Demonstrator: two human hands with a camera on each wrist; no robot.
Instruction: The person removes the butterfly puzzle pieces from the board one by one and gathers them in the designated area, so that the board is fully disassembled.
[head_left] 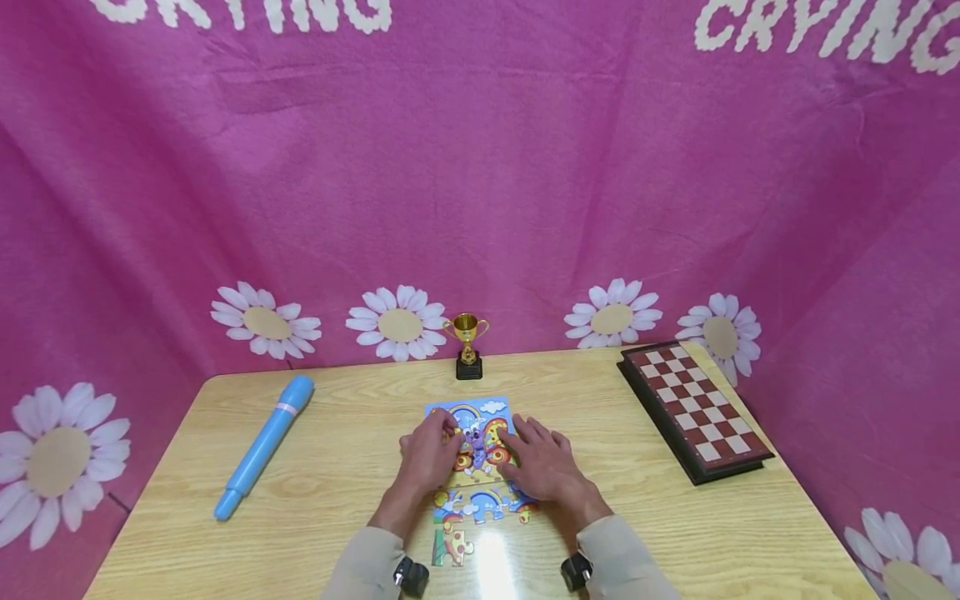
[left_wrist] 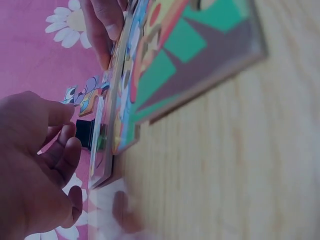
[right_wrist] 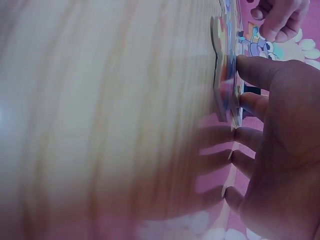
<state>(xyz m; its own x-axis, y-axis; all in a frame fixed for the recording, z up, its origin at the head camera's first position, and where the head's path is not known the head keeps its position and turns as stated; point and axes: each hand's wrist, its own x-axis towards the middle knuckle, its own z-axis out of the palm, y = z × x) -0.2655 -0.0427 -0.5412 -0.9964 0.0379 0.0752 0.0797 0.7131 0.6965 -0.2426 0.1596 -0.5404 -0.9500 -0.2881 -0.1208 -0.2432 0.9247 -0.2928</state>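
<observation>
A jigsaw puzzle of a purple butterfly character under a rainbow [head_left: 492,407] lies in its tray at the table's centre. My left hand [head_left: 431,450] is over the puzzle's left side, pinching a puzzle piece [left_wrist: 89,96] with part of the purple character; it is tilted up off the puzzle. Spread along the right side, my right hand [head_left: 542,462] rests with its fingertips down and its thumb [right_wrist: 255,70] at the puzzle's edge. Below the tray lie loose puzzle pieces, among them a rainbow piece [head_left: 487,505] and a green-and-yellow piece [head_left: 452,546].
A small gold trophy cup [head_left: 467,329] on a black base stands behind the puzzle. On the left lies a blue pen-shaped tube [head_left: 266,446]. A folded chessboard case [head_left: 693,408] is at the right. Pink flowered cloth [head_left: 480,183] hangs around the wooden table [head_left: 345,417].
</observation>
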